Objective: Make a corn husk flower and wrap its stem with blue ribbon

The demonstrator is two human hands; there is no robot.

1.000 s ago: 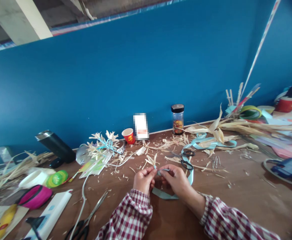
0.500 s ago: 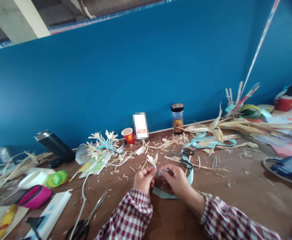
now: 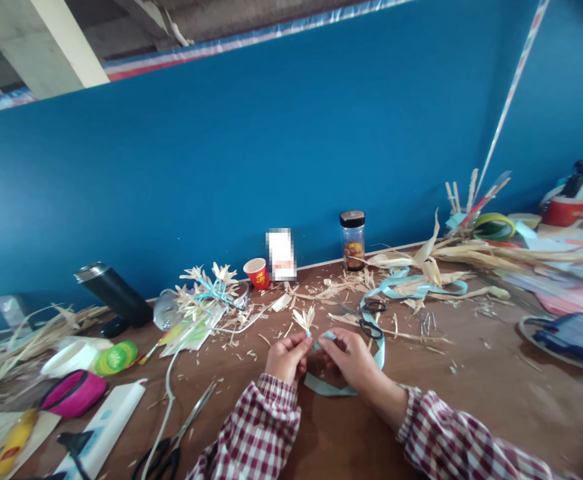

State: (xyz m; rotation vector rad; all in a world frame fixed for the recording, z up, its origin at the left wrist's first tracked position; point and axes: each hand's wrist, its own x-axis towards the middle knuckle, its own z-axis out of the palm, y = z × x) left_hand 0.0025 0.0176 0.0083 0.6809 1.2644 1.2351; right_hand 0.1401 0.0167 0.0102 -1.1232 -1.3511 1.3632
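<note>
Between the thumb and fingers of my left hand (image 3: 287, 358) is a small corn-husk flower (image 3: 304, 321), its pale petals fanning upward and a bit of blue at its base. My right hand (image 3: 350, 360) pinches a light blue ribbon (image 3: 328, 387) just to the right of the flower. The ribbon loops down below my hands, and another stretch runs up past a pair of dark-handled scissors (image 3: 371, 327) behind my right hand. My fingers partly hide the flower's stem and the ribbon's end.
Scissors (image 3: 171, 447) lie left of my sleeve. Finished husk flowers (image 3: 206, 291), a red paper cup (image 3: 257, 273) and a lidded jar (image 3: 353, 241) stand toward the blue partition (image 3: 291, 133). A blue glue gun (image 3: 568, 335) lies at right. Husk scraps litter the table.
My right hand has drawn the ribbon's end slightly away from the flower, a little upward. My left hand keeps its hold. The camera view has shifted slightly.
</note>
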